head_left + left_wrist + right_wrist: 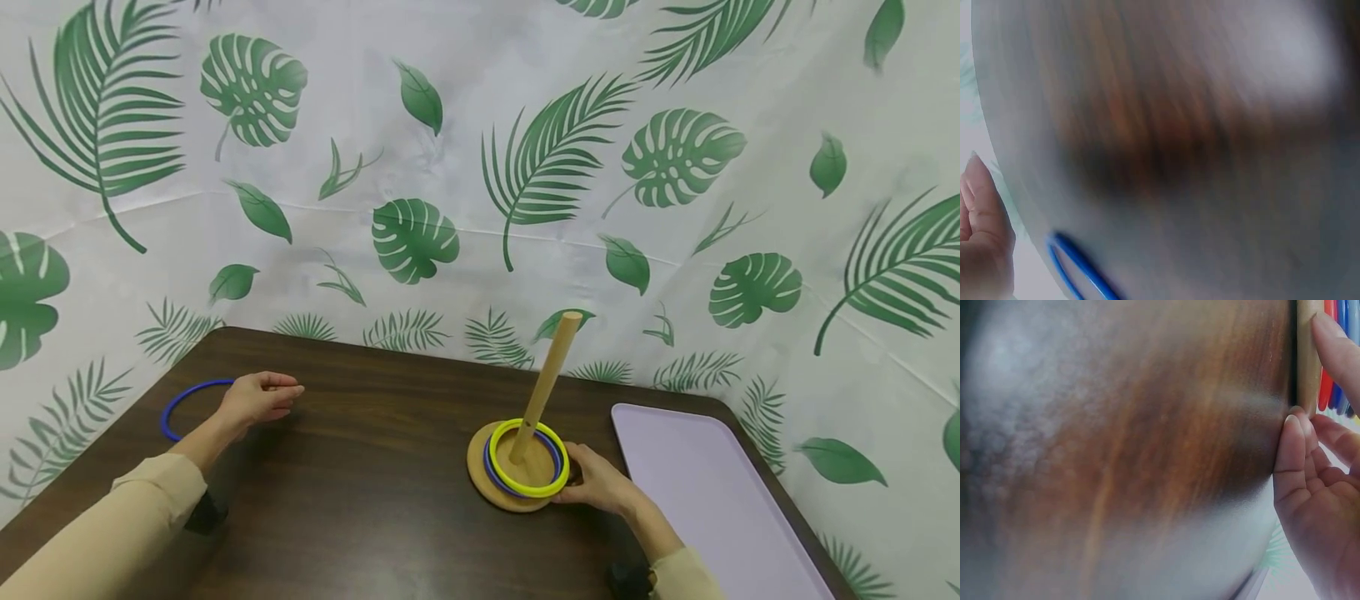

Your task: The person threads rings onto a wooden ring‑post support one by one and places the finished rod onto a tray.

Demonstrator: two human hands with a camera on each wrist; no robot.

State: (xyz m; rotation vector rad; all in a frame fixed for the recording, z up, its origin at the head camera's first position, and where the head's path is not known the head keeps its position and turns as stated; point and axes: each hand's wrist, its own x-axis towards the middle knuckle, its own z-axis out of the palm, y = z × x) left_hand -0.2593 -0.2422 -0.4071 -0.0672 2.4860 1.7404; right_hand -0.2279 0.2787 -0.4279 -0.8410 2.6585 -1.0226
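On the dark table stands a wooden ring toss stand (551, 367) with a round base and an upright peg. A yellow ring (529, 492) lies uppermost around the peg, over a blue ring (489, 468). In the right wrist view a red ring (1326, 378) shows lower in the stack, against the base. My right hand (600, 482) holds the base's right edge between thumb and fingers. Over at the left, my left hand (255, 402) is beside a blue ring (171, 408); the left wrist view shows hand and ring apart, the fingers fairly straight.
A pale purple tray (705, 483) lies at the right of the table (390, 500). Behind the table's far edge hangs a white cloth (465, 108) printed with green leaves.
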